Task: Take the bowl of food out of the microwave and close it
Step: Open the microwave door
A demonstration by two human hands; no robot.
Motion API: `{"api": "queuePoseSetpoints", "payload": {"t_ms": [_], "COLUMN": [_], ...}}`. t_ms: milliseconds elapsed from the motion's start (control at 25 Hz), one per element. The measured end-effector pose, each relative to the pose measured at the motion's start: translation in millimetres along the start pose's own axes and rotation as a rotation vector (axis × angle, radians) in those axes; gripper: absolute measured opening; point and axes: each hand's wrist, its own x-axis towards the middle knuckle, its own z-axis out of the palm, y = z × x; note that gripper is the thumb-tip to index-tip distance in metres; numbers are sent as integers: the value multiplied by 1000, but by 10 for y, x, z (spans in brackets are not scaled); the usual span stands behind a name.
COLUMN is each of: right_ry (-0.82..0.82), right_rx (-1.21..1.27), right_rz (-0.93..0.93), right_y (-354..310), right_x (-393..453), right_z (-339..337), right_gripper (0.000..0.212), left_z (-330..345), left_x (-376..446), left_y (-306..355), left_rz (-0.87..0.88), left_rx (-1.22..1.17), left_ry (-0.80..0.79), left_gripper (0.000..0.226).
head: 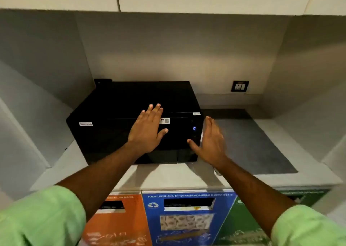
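A black microwave (112, 114) stands on the pale counter (168, 174) with its door shut and a blue "0" lit on its panel at the right. My left hand (148, 129) is spread flat in front of the door, fingers apart, holding nothing. My right hand (211, 141) is held edge-on beside the microwave's right front corner, fingers straight, also holding nothing. No bowl is in view; the inside of the microwave is hidden behind the dark door.
A dark grey mat (252, 144) lies on the counter to the right of the microwave. A wall socket (239, 86) sits on the back wall. Below the counter edge are orange (119, 225), blue (187, 221) and green (249, 227) waste bin fronts. Cabinets hang overhead.
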Motion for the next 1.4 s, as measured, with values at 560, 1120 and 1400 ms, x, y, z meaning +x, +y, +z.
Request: {"api": "queuePoseSetpoints", "payload": {"t_ms": [560,1120,1400], "right_ry": [-300,-181,-285], "right_rx": [502,547,539], "right_rz": [467,714,568], "right_y": [177,89,240], "right_x": [-454,-323,-405], "right_z": [1236,1500,1361], "right_gripper": [96,69,65], "left_z": [416,309,20], "left_x": [70,-197,-709], "left_y": [-18,43,237], "left_rz": [-30,-63,-242], "left_rx": [-16,-143,-381], "left_ry": [70,93,535], "left_gripper": [69,63,32]}}
